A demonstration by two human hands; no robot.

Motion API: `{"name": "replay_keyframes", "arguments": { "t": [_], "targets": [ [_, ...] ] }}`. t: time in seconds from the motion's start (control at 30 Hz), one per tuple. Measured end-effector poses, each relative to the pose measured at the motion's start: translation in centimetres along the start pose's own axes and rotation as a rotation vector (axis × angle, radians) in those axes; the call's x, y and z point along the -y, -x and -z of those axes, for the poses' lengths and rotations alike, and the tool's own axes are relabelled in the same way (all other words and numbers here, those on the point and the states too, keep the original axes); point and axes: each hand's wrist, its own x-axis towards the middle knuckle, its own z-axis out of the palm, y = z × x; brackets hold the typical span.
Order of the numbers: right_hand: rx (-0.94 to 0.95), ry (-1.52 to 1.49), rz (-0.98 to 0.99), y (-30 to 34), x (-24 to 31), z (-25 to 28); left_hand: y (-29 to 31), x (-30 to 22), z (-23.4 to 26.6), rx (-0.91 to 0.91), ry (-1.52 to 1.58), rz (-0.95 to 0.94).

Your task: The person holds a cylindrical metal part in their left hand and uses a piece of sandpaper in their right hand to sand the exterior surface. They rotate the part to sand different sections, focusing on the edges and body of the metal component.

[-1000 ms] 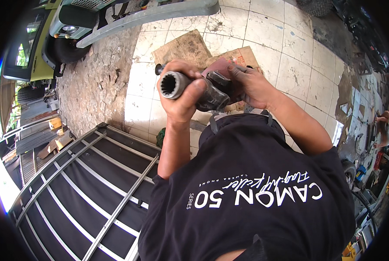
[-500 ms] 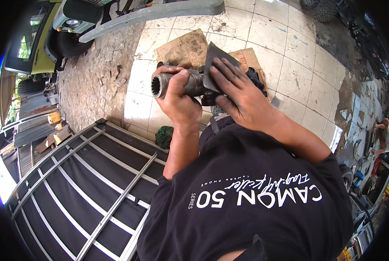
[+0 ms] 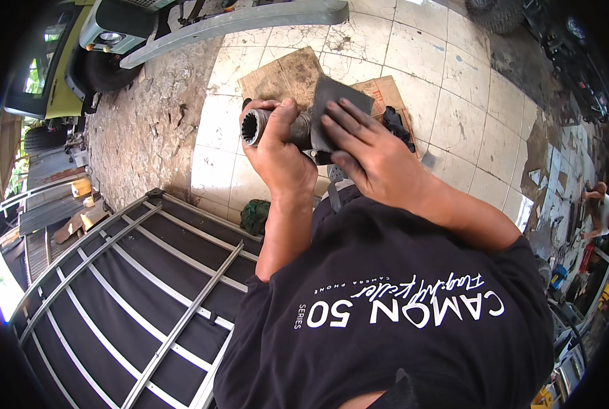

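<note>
The left hand (image 3: 277,153) is closed around a dark metal splined shaft (image 3: 267,128), holding it level in the air above the tiled floor (image 3: 468,95), its toothed hollow end turned to the person's left. The right hand (image 3: 372,153) lies flat on a dark sheet of abrasive paper (image 3: 335,95) wrapped over the shaft's far portion, fingers spread and pressing rather than clenched, so its grip is loose, palm-down on the sheet. This looks like the rubbing-down stage of cleaning the shaft; the next stroke would call for the left hand to hold the part steady while the paper is dragged along or around it. Beyond the shaft lie flattened pieces of cardboard (image 3: 284,75) with a black rag (image 3: 396,126) beside them; below the shaft a green bundle (image 3: 255,215) sits by a metal-framed gate panel (image 3: 127,293). A yellow-green vehicle (image 3: 80,48) stands well left of the shaft. Nothing crowds the hands.
</note>
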Motion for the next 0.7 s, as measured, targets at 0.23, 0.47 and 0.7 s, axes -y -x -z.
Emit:
{"name": "replay_keyframes", "arguments": {
  "t": [0.23,0.47,0.7],
  "targets": [
    [0.076,-0.351,-0.224,-1.8,-1.4,-0.3,0.7,-0.2,0.2,0.038,-0.055,-0.019],
    [0.273,-0.238,-0.086,0.0,-0.3,2.3,2.3,-1.2,-0.1,0.174,-0.057,0.025],
    [0.408,0.211,-0.016,-0.9,0.3,3.8,2.5,-1.7,-1.1,0.21,-0.205,-0.011]
  ]
}}
